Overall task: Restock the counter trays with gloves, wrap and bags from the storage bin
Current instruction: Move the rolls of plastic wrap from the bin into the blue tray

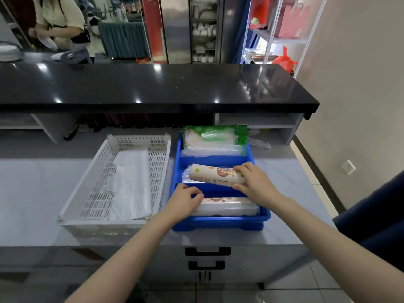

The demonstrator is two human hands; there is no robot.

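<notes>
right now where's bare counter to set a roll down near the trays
Bare grey counter left of the white basket, and a strip right of the blue tray. The tray is crowded: all three compartments hold stock, with both hands there.

R hand grips wrap roll.

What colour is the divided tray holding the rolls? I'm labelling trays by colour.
Blue: the divided tray, seen in the head view, beside a white basket.
</notes>
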